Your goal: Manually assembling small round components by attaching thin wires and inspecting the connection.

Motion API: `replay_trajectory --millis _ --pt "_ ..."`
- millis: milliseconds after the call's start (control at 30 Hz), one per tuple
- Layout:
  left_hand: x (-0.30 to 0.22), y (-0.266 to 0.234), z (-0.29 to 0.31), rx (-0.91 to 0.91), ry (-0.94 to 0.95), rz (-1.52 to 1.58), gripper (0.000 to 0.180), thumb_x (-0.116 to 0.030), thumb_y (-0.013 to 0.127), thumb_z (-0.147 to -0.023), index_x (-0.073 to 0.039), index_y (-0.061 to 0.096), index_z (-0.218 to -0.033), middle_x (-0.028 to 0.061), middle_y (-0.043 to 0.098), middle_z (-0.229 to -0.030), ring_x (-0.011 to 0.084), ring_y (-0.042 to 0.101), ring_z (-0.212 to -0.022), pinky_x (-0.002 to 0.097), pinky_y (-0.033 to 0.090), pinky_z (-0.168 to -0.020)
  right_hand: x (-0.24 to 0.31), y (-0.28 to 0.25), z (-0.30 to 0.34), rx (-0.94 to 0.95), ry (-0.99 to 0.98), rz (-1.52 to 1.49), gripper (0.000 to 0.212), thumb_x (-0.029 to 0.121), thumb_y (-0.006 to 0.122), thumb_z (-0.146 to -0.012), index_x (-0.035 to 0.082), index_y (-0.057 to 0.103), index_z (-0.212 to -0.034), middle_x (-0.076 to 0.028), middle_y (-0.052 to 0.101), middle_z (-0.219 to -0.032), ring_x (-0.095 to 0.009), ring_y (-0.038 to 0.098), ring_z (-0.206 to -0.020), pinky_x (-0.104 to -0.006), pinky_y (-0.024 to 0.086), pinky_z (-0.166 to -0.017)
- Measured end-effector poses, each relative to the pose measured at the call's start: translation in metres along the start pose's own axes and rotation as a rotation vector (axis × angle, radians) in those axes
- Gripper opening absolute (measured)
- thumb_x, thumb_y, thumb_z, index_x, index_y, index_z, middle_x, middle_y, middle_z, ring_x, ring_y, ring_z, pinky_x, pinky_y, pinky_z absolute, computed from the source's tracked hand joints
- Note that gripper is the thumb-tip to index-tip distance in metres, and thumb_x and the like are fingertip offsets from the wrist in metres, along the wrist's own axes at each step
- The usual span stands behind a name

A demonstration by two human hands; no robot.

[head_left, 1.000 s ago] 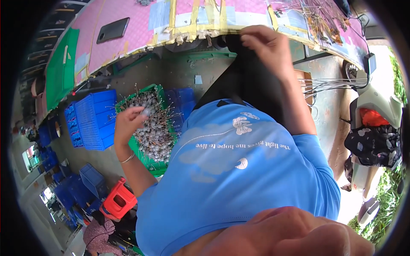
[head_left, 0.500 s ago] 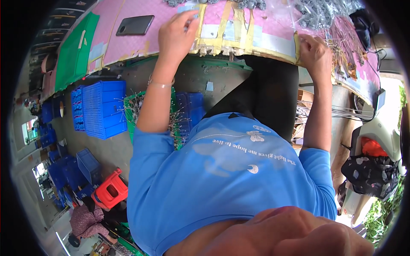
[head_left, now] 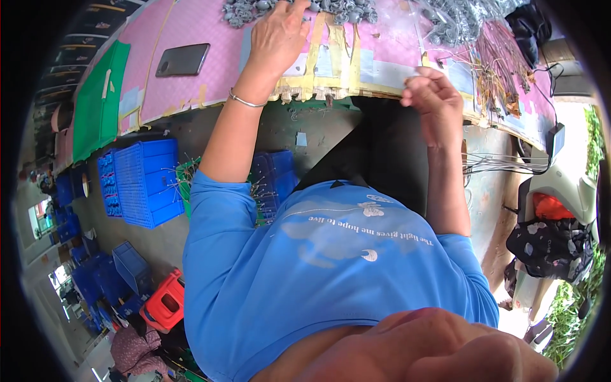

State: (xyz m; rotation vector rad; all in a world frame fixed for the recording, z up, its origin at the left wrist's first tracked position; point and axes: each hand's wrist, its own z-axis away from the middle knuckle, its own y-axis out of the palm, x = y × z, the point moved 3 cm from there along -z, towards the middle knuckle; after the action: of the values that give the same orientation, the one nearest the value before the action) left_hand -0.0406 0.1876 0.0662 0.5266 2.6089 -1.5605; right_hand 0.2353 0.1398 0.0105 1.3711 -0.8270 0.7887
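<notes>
My left hand [head_left: 280, 39] reaches over the near side of a pile of small grey plastic parts [head_left: 240, 13] at the top of the view. Its fingers are apart, with the fingertips at the pile, and nothing shows gripped in them. Just above the table's front edge, my right hand [head_left: 438, 100] is closed, thumb and fingers drawn together. Whatever is between those fingertips, if anything, is too small to make out. Yellow tape strips [head_left: 337, 54] run across the pink tabletop [head_left: 223, 63] between the hands.
A dark phone [head_left: 182, 60] lies left of my left hand. Farther left hangs a green sheet [head_left: 100, 102]. Grey parts in clear plastic [head_left: 455, 22] and a bundle of thin wires [head_left: 499, 63] lie at the right. Blue crates [head_left: 146, 181] and a red stool [head_left: 164, 299] stand on the floor.
My left hand has moved up and slightly right to the grey parts. My right hand has come left and down, off the tape at the table edge. The view has shifted a little.
</notes>
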Motion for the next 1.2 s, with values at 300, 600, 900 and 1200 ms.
replay_trajectory --millis 300,600,900,1200 --pt "-0.008 0.000 0.086 -0.019 -0.549 1.509 0.030 -0.013 0.072 -0.088 0.002 0.064 -0.113 0.0089 0.070 -0.086 0.0130 0.066 -0.065 0.0223 0.052 -0.057 -0.021 0.017 0.019 0.234 0.194 0.219 0.021 0.002 0.070 -0.087 -0.003 0.066 -0.106 -0.010 0.069 -0.089 -0.016 0.068 -0.073 -0.0270 0.058 -0.066" --pt "-0.043 0.002 0.134 0.198 -0.623 1.641 0.035 -0.008 0.072 -0.087 0.004 0.059 -0.118 0.0131 0.069 -0.100 0.0225 0.072 -0.085 0.0251 0.058 -0.067 -0.018 0.028 0.045 0.342 0.160 0.202 0.014 0.001 0.069 -0.087 -0.001 0.066 -0.101 -0.008 0.069 -0.090 -0.014 0.066 -0.072 -0.0263 0.056 -0.064" --pt "-0.065 -0.002 0.137 0.241 -0.506 1.661 0.037 0.000 0.066 -0.083 0.008 0.058 -0.118 0.0149 0.066 -0.102 0.0174 0.068 -0.085 0.0285 0.061 -0.061 -0.017 0.043 0.070 0.489 0.120 0.382 0.016 0.000 0.068 -0.088 0.000 0.068 -0.103 -0.009 0.071 -0.096 -0.010 0.064 -0.075 -0.0228 0.053 -0.064" --pt "-0.069 -0.003 0.141 0.153 -0.600 1.563 0.028 -0.001 0.059 -0.088 0.011 0.061 -0.113 0.0158 0.068 -0.095 0.0203 0.071 -0.078 0.0272 0.061 -0.059 -0.029 0.035 0.083 0.456 0.177 0.397 0.009 -0.002 0.068 -0.087 0.000 0.066 -0.096 -0.006 0.069 -0.088 -0.010 0.064 -0.075 -0.0224 0.054 -0.067"
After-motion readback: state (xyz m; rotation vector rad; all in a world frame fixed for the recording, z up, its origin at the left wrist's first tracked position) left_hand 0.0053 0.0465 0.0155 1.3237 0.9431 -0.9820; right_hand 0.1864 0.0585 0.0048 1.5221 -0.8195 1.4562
